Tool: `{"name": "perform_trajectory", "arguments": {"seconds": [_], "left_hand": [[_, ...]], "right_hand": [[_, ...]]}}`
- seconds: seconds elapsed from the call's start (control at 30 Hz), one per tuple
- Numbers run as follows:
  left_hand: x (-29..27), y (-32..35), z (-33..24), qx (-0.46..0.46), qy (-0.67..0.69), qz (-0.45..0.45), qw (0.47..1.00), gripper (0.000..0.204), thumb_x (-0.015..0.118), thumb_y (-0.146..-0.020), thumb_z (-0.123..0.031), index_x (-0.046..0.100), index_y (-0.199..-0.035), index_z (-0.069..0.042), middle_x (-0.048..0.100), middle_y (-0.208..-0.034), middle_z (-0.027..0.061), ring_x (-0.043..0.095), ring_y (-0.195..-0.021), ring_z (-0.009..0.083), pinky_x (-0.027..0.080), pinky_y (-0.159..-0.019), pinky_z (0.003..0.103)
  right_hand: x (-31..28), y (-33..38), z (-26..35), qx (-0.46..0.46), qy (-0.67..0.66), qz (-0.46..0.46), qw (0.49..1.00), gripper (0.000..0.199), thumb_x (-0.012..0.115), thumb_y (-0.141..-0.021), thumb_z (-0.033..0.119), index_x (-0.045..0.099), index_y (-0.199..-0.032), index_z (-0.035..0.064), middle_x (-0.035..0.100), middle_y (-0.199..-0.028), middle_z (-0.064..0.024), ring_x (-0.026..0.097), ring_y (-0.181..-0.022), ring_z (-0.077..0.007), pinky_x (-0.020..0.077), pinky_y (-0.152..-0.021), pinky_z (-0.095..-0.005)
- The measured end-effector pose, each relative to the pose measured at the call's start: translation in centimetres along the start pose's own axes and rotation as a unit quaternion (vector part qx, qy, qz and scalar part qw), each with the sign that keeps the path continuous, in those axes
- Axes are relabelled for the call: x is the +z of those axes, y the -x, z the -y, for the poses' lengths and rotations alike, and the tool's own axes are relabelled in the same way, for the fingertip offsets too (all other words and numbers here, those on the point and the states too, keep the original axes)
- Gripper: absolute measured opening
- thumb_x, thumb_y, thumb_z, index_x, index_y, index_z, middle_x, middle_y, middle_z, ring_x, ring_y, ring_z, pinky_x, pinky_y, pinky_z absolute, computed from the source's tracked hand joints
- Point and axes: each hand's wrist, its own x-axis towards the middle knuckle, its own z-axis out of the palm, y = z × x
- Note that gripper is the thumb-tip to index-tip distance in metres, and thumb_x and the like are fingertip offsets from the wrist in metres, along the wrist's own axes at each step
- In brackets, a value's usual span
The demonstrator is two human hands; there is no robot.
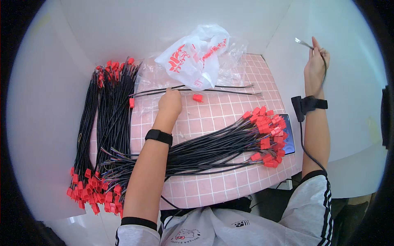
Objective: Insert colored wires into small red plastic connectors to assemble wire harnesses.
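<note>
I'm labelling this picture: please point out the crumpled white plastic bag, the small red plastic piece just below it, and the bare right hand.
Crumpled white plastic bag (198, 61), head view: its middle.
Small red plastic piece (198, 98), head view: its middle.
Bare right hand (316, 60), head view: its middle.

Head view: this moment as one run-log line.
left hand: at black cables | right hand: raised, holding silvery cable end | red connector: on pink gridded table

Black cable (325, 67) held aloft, bent, silvery end pointed up-left. Second cable (234, 92) laid crosswise on table (221, 184), wires exposed at right.
</note>
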Motion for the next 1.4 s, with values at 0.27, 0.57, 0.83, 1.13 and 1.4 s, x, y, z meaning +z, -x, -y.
{"name": "perform_trajectory", "arguments": {"seconds": [0.27,0.57,0.83,1.13,1.4], "left_hand": [[-6.9,5.2,-1.6,0.128,0.312,0.051,0.940,0.016,0.061,-0.067,-0.004,0.059,-0.083,-0.001,0.057,-0.094,0.0158,0.057,-0.077,0.0235,0.046,-0.068,0.031],[-5.4,12.4,-6.7,0.113,0.848,0.145,0.498,0.025,0.054,-0.081,-0.016,0.049,-0.103,-0.007,0.053,-0.105,0.0072,0.050,-0.099,0.0163,0.041,-0.081,0.036],[-2.9,12.8,-8.5,0.048,0.899,0.081,0.429,0.029,0.052,-0.083,-0.016,0.046,-0.107,0.000,0.054,-0.102,0.0118,0.052,-0.098,0.0216,0.043,-0.083,0.030],[-3.2,14.0,-7.5,0.192,0.765,0.010,0.615,0.035,0.061,-0.070,0.004,0.048,-0.102,0.004,0.054,-0.101,0.0143,0.054,-0.093,0.0193,0.045,-0.079,0.030],[-4.3,14.9,-7.5,0.285,0.664,0.122,0.680,0.031,0.065,-0.067,-0.006,0.054,-0.093,0.005,0.057,-0.097,0.0148,0.053,-0.095,0.0207,0.040,-0.086,0.032]], "right_hand": [[5.2,10.8,10.6,-0.236,0.131,0.349,0.897,0.015,0.036,-0.085,-0.002,0.049,-0.077,-0.0012,0.051,-0.109,-0.0231,0.046,-0.109,-0.0290,0.0312,-0.096,-0.0361],[1.6,22.1,7.9,-0.377,0.232,0.565,0.696,0.016,0.053,-0.068,0.009,0.054,-0.080,-0.0012,0.051,-0.106,-0.0163,0.050,-0.101,-0.0311,0.0432,-0.084,-0.0364],[1.7,26.3,7.7,-0.222,0.082,0.516,0.823,0.020,0.052,-0.070,0.001,0.050,-0.090,-0.0022,0.048,-0.097,-0.0174,0.051,-0.089,-0.0282,0.0447,-0.077,-0.0323],[3.3,23.6,8.7,0.540,-0.108,0.306,0.776,0.027,0.050,-0.084,0.019,0.051,-0.102,-0.0015,0.054,-0.092,-0.0078,0.054,-0.080,-0.0149,0.0452,-0.072,-0.0277],[2.7,22.9,7.1,0.624,-0.199,0.383,0.652,0.026,0.052,-0.083,0.016,0.053,-0.097,-0.0062,0.058,-0.090,-0.0118,0.057,-0.082,-0.0177,0.0461,-0.074,-0.0293]]}}
